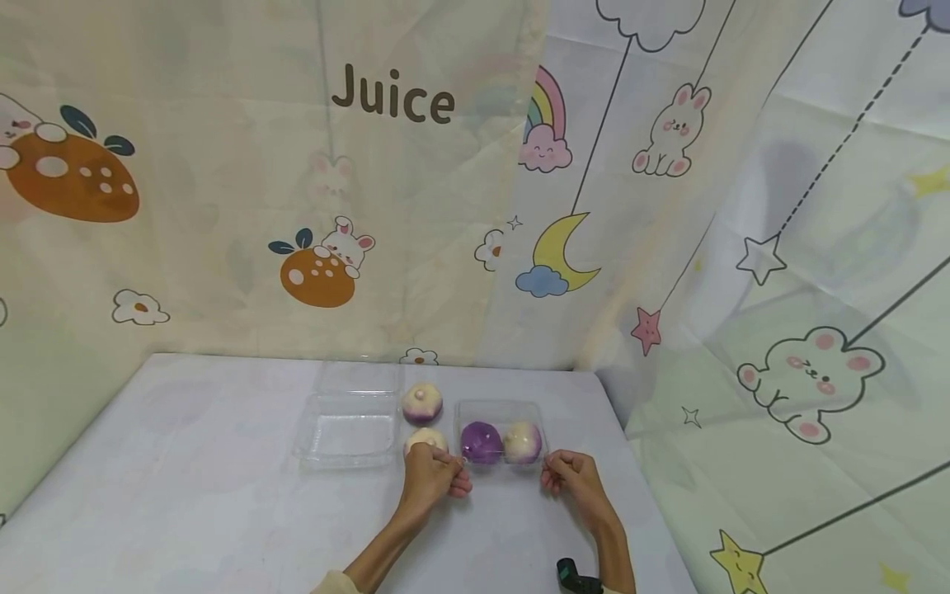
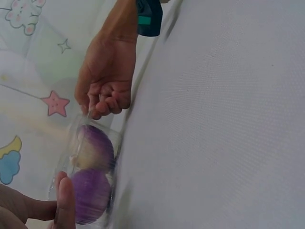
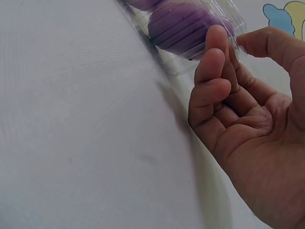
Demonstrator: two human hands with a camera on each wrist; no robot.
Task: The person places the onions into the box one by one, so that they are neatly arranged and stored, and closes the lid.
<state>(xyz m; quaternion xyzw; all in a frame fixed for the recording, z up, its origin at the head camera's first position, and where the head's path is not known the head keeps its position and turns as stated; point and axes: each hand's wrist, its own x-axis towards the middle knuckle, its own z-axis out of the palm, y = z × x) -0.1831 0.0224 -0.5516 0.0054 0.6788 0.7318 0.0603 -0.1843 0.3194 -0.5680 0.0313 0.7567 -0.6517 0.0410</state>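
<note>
A clear plastic box [image 1: 500,408] holds a purple ball [image 1: 482,443] and a cream-and-purple ball [image 1: 523,443], side by side. At its near left corner, my left hand [image 1: 434,478] pinches the rim between thumb and fingers. My right hand [image 1: 579,487] pinches the near right corner; the right wrist view shows its thumb and index finger at the clear edge [image 3: 233,28], the other fingers curled. Partly behind my left hand is a cream ball [image 1: 425,439]. Farther back sits another cream ball [image 1: 422,404] with a purple base and a small nub on top.
Left of the balls, a second clear box [image 1: 352,462] lies open on the white table [image 1: 185,478], its lid folded back. Printed cloth [image 1: 416,206] hangs behind the table and along its right side. A dark device [image 1: 577,577] is at my right wrist.
</note>
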